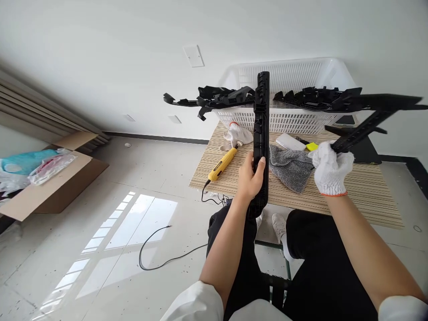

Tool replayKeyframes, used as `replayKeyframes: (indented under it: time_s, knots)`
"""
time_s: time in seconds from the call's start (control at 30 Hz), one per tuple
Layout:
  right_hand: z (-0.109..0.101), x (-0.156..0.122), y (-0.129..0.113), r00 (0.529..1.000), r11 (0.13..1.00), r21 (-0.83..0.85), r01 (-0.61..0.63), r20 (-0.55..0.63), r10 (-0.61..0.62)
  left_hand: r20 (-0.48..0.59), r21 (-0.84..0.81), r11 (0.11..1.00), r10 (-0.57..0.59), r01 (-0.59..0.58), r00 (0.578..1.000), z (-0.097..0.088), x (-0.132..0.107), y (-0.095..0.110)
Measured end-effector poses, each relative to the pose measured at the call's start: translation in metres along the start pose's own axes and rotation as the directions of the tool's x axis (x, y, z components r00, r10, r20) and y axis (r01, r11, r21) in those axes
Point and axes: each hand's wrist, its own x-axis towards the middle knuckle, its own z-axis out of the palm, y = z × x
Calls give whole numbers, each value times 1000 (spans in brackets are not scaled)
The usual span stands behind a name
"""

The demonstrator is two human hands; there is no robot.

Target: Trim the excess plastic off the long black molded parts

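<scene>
My bare left hand (251, 177) is closed around a long black plastic rail (261, 116) held upright over the near edge of the striped table (368, 196). In a white knit glove, my right hand (331, 168) grips the lower end of a second long black plastic part (368, 122) that slants up to the right. Between the two hands a grey cloth (290, 166) lies on the table. A yellow electric tool (222, 164) with a black cord rests left of my left hand, beside a spare white glove (238, 133).
A white mesh basket (290, 80) at the table's far side holds several black plastic parts (217, 99) that stick out over its rim. A white box (290, 141) and a yellow item (312, 146) lie near it. An open cardboard box (50, 187) stands on the floor at left.
</scene>
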Motion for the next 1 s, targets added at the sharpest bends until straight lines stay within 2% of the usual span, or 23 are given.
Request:
replayKeyframes:
  time_s: [0.1,0.2,0.3,0.47,0.53,0.67,0.83,1.0]
  knots:
    - [9,3,-8,999,962,274,4,-43,8,-1,35,999,1,-1,1000,1,5,0]
    - [13,6,-9,998,935,348,-65,41,54,-7,55,998,-3,3,1000,2,9,1]
    - [11,5,-4,991,950,293,-106,115,75,-1,37,999,-10,10,1000,4,10,3]
    - [4,1,-6,975,997,30,-76,211,68,3,79,997,-12,12,1000,4,9,8]
    - [3,1,-9,971,998,-24,-58,229,62,1,104,995,-9,8,1000,3,8,10]
    - [6,2,-7,964,989,-69,-133,222,145,-2,103,995,-11,11,1000,2,5,12]
    - [11,3,13,898,945,-19,-327,305,317,15,54,999,-3,2,1000,0,0,14]
    - [13,-1,20,879,943,-45,-329,349,324,8,77,997,-24,23,1000,-3,-6,16]
